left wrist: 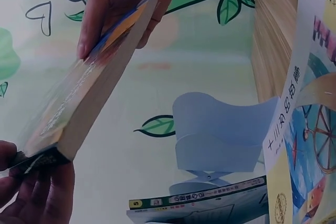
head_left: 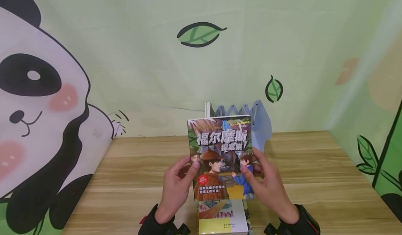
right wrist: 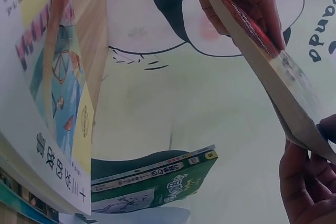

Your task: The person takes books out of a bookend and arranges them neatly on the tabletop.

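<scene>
Both hands hold a paperback book (head_left: 221,158) upright, its colourful cartoon detective cover facing the head camera. My left hand (head_left: 177,182) grips the left, spine-side edge, thumb on the cover. On the opposite edge my right hand (head_left: 270,184) does the same, its thumb also over the cover. Both wrist views show fingers behind the book and its pale page block (left wrist: 107,90). Below the held book in the head view lies a thick book (head_left: 223,222) with a white and yellow illustrated cover, on top of another book.
Behind the held book stands a blue-grey expandable bookend (head_left: 262,127), partly hidden. Several thin books, one with a green cover (right wrist: 163,187), stand in it at its left end. The wooden table (head_left: 132,179) meets a green panda-print backdrop (head_left: 150,60) at the back.
</scene>
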Motion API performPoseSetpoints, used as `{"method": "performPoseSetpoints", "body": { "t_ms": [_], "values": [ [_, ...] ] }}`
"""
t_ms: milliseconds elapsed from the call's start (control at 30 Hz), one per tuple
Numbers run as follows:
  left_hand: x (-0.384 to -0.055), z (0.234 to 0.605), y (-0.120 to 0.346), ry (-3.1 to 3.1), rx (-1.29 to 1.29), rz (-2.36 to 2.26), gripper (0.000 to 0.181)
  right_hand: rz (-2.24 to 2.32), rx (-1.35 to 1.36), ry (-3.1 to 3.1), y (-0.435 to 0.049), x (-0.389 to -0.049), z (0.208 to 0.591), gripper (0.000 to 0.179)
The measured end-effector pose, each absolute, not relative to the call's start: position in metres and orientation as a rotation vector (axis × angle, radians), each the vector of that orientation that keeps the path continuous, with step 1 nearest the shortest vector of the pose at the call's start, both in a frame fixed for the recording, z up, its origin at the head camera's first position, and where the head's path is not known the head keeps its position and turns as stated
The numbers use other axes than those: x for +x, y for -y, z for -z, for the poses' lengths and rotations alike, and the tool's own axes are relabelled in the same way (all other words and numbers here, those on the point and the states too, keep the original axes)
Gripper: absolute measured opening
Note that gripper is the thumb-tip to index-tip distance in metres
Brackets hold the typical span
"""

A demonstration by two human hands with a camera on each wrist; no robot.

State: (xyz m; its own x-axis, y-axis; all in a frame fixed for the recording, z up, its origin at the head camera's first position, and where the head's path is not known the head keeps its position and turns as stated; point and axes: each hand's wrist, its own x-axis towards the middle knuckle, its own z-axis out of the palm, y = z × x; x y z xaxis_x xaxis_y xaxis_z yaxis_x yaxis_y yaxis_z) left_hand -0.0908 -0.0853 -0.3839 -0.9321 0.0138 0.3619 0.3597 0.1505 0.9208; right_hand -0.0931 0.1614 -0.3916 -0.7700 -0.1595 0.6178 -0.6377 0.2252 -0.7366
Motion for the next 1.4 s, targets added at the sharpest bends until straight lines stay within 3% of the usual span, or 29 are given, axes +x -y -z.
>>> {"method": "performPoseSetpoints", "body": {
  "t_ms": [533,1400],
  "values": [
    [-0.091,0.397,0.09,2.264,-0.35,1.885,0.031,-1.428,0.611,2.272,-0.168,-0.09,0.408,0.059],
    [-0.09,0.4,0.093,2.302,-0.256,1.815,0.044,-1.431,0.694,2.249,-0.165,-0.092,0.412,0.064]
  ]
}}
